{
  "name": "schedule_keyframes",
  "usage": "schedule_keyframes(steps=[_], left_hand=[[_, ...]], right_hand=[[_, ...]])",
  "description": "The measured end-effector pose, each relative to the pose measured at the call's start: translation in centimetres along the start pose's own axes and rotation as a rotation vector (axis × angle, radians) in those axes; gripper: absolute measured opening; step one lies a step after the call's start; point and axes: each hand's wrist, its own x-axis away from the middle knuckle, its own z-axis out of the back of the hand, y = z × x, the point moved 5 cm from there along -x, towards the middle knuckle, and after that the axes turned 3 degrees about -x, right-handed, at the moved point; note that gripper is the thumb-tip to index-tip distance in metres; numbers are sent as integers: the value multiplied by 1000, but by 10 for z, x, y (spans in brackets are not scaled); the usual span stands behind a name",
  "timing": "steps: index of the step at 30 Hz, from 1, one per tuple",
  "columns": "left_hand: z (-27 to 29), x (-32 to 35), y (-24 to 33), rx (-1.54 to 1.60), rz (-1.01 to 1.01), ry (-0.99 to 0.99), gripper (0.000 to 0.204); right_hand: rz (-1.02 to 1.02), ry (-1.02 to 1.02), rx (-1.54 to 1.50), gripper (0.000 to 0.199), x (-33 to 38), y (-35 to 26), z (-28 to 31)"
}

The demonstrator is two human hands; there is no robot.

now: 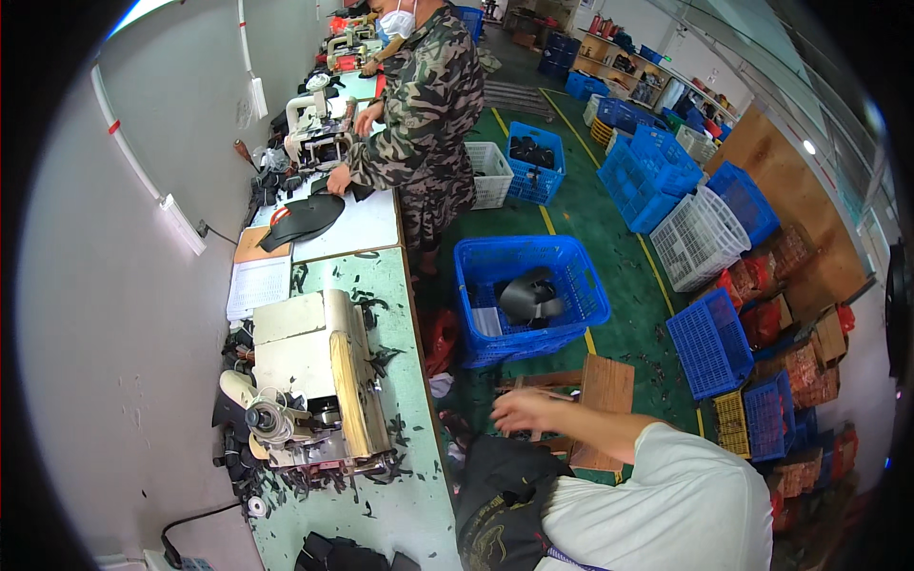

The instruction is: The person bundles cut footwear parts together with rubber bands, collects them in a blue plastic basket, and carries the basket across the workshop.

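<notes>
My right hand (pixel 522 411) reaches out bare from a white sleeve, above the floor beside the workbench and just past a wooden stool (pixel 607 395). Its fingers are loosely apart, and I see nothing held in them. My left hand is out of the picture. Ahead of my hand stands a blue plastic basket (pixel 581 324) with a curved black moulded piece (pixel 526 295) inside; part of that piece looks blurred. On the bench (pixel 409 381) to the left sits a cream machine (pixel 305 343) with a round handwheel, and black trimmings lie all around it.
A co-worker in camouflage (pixel 428 105) works at another machine (pixel 314 133), hands near a black piece (pixel 314 219). Blue crates (pixel 709 343) and a white crate (pixel 700 243) line the right side. A black item (pixel 338 552) lies at the bench's near end.
</notes>
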Motion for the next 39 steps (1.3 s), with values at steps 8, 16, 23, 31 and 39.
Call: schedule_keyframes(steps=[8, 16, 23, 31, 39], left_hand=[[-23, -13, -39, 71, 283, 28, 76], [0, -24, -41, 108, 425, -111, 79], [2, -8, -16, 294, 372, -319, 69], [3, 26, -17, 928, 361, -419, 65], [19, 74, 28, 1459, 417, -462, 47]], right_hand=[[195, -533, 808, 36, 21, 20, -171], [512, -565, 1092, 31, 27, 25, -204], [520, -868, 1160, 28, 34, 85, -273], [190, -761, 1107, 64, -15, 160, -331], [-128, -622, 823, 89, -35, 150, -330]])
